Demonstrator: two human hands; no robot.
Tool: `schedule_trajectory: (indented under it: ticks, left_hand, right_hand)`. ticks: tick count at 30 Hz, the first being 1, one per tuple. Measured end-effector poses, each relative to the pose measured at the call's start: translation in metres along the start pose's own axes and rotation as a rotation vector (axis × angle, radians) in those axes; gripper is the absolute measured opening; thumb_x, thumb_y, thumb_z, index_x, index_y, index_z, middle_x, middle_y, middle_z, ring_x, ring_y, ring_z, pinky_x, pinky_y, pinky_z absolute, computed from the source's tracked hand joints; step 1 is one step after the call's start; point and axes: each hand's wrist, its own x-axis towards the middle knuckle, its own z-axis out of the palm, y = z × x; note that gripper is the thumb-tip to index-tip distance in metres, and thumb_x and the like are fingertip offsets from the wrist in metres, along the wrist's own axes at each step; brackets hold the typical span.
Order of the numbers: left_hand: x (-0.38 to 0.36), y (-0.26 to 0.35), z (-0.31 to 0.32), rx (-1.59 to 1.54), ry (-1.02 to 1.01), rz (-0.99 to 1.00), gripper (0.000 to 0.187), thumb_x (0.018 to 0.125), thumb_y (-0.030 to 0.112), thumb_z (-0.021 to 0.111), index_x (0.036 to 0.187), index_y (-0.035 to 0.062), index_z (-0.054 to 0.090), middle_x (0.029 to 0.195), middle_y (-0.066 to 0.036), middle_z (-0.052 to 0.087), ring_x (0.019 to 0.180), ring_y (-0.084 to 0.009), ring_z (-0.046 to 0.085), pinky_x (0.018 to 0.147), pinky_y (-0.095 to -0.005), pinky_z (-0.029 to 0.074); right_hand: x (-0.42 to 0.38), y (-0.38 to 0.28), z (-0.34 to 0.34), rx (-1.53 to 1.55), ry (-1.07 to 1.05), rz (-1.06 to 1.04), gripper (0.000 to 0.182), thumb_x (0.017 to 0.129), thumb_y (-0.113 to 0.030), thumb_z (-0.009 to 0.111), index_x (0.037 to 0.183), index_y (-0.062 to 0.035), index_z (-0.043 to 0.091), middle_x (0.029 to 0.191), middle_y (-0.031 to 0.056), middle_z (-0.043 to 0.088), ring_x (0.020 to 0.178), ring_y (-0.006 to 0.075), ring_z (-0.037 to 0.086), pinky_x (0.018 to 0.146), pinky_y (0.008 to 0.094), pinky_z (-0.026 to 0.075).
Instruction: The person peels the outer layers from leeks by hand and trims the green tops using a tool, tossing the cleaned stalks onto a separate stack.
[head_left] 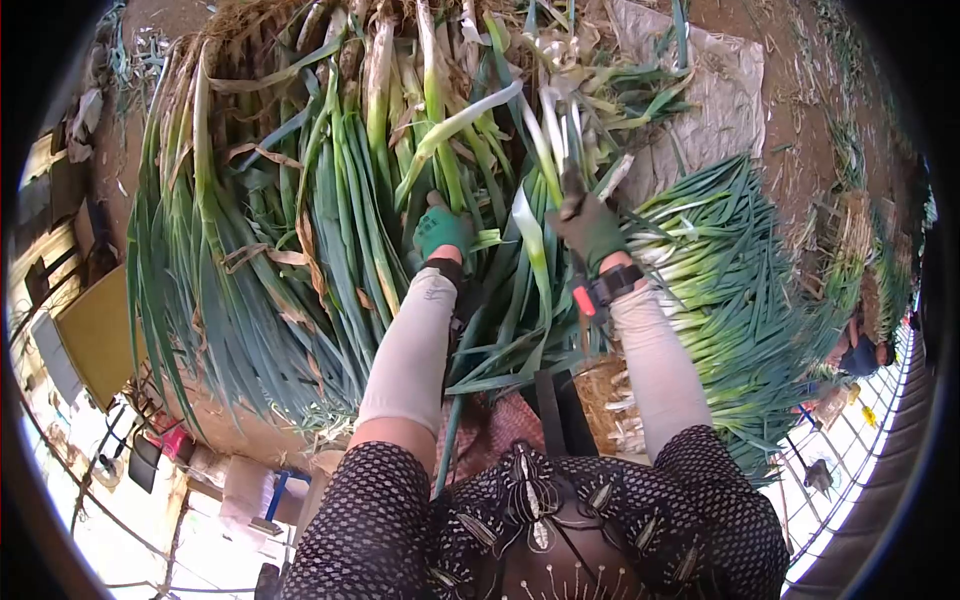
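Observation:
My left hand (440, 228), in a green glove, is closed round the lower part of a green onion stalk (450, 135) over the large heap. My right hand (590, 228), in a dark green glove, is closed among white-ended stalks; a tool with a red end (584, 298) shows beneath the wrist, and its other parts are hard to make out. Between my hands a loose green onion (530, 235) with a pale end lies over the leaves. The large heap of untrimmed onions (340, 190) spreads to the left, with roots at the top.
On the right lies a pile of cleaned green onions (720, 290). A pale cloth sheet (710, 90) covers ground at the upper right. A person (862, 352) is at the far right. A yellowish board (100, 335) stands at the left edge.

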Motion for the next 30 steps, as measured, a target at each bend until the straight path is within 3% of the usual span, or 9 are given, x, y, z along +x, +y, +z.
schedule_trajectory:
  ticks: [2, 4, 5, 6, 10, 14, 19, 23, 30]
  left_hand:
    - [0.013, -0.024, 0.023, -0.208, -0.015, 0.130, 0.062, 0.083, 0.033, 0.071, 0.131, 0.0006, 0.049, 0.103, -0.016, 0.070, 0.092, -0.0305, 0.069, 0.079, -0.0421, 0.053]
    - [0.021, -0.066, 0.057, -0.654, -0.209, 0.261, 0.057, 0.081, 0.035, 0.071, 0.126, 0.0034, 0.055, 0.098, -0.016, 0.070, 0.090, -0.0289, 0.069, 0.078, -0.0431, 0.052]
    - [-0.025, -0.046, 0.018, -0.711, -0.296, 0.088, 0.051, 0.084, 0.033, 0.070, 0.124, 0.0021, 0.059, 0.093, -0.011, 0.070, 0.084, -0.0203, 0.066, 0.075, -0.0369, 0.051]
    - [-0.030, -0.064, 0.029, -0.896, -0.352, 0.180, 0.043, 0.087, 0.026, 0.069, 0.121, 0.0008, 0.061, 0.093, -0.007, 0.069, 0.081, -0.0142, 0.062, 0.074, -0.0305, 0.051]
    - [-0.068, -0.083, 0.027, -1.081, -0.392, 0.090, 0.034, 0.089, 0.016, 0.069, 0.118, -0.0002, 0.061, 0.093, -0.003, 0.068, 0.080, -0.0096, 0.060, 0.072, -0.0250, 0.049]
    - [-0.076, -0.095, 0.037, -1.080, -0.448, 0.106, 0.032, 0.091, 0.012, 0.067, 0.121, 0.0032, 0.061, 0.099, 0.002, 0.065, 0.084, -0.0066, 0.058, 0.074, -0.0237, 0.049]
    - [-0.083, -0.095, 0.014, -1.006, -0.494, 0.017, 0.033, 0.091, 0.012, 0.067, 0.122, 0.0029, 0.060, 0.101, 0.001, 0.066, 0.084, -0.0073, 0.059, 0.075, -0.0241, 0.050]
    - [-0.082, -0.102, 0.029, -1.216, -0.440, 0.045, 0.031, 0.092, 0.014, 0.067, 0.120, 0.0029, 0.061, 0.099, 0.000, 0.067, 0.079, -0.0071, 0.060, 0.073, -0.0245, 0.051]
    - [-0.090, -0.110, 0.036, -1.109, -0.511, 0.044, 0.033, 0.093, 0.014, 0.065, 0.123, 0.0015, 0.059, 0.098, 0.000, 0.067, 0.079, -0.0069, 0.059, 0.072, -0.0235, 0.050]
  right_hand:
    - [-0.030, -0.006, 0.004, 0.051, -0.155, 0.032, 0.034, 0.072, -0.038, 0.077, 0.080, -0.0084, 0.062, 0.078, 0.0112, 0.067, 0.080, 0.0336, 0.067, 0.077, 0.0381, 0.052]
    - [-0.047, 0.006, 0.016, 0.152, -0.361, 0.048, 0.034, 0.074, -0.039, 0.075, 0.083, -0.0085, 0.063, 0.080, 0.0112, 0.069, 0.079, 0.0311, 0.068, 0.075, 0.0375, 0.052]
    - [-0.058, 0.002, 0.015, 0.101, -0.438, 0.041, 0.035, 0.075, -0.039, 0.075, 0.084, -0.0073, 0.063, 0.081, 0.0117, 0.069, 0.079, 0.0296, 0.069, 0.075, 0.0375, 0.053]
    - [-0.073, -0.009, 0.012, 0.048, -0.521, 0.036, 0.036, 0.075, -0.040, 0.074, 0.085, -0.0062, 0.064, 0.081, 0.0121, 0.069, 0.079, 0.0280, 0.069, 0.074, 0.0374, 0.053]
    - [-0.099, -0.038, 0.014, 0.034, -0.740, 0.168, 0.047, 0.076, -0.043, 0.072, 0.089, 0.0015, 0.064, 0.085, 0.0186, 0.070, 0.081, 0.0286, 0.070, 0.074, 0.0378, 0.054]
    - [-0.086, -0.077, 0.028, -0.125, -0.544, -0.058, 0.058, 0.073, -0.047, 0.072, 0.095, 0.0060, 0.065, 0.081, 0.0244, 0.069, 0.083, 0.0420, 0.067, 0.077, 0.0426, 0.054]
    - [-0.018, -0.071, 0.084, -0.006, -0.597, 0.025, 0.052, 0.076, -0.049, 0.067, 0.085, 0.0025, 0.069, 0.083, 0.0243, 0.069, 0.088, 0.0413, 0.067, 0.084, 0.0426, 0.054]
    - [-0.083, -0.074, 0.057, -0.231, -0.449, -0.069, 0.052, 0.077, -0.047, 0.067, 0.092, 0.0035, 0.067, 0.089, 0.0255, 0.068, 0.091, 0.0401, 0.067, 0.082, 0.0426, 0.053]
    - [-0.114, -0.063, 0.048, -0.195, -0.574, 0.047, 0.053, 0.077, -0.046, 0.067, 0.095, 0.0048, 0.066, 0.091, 0.0274, 0.068, 0.091, 0.0401, 0.067, 0.083, 0.0431, 0.053]
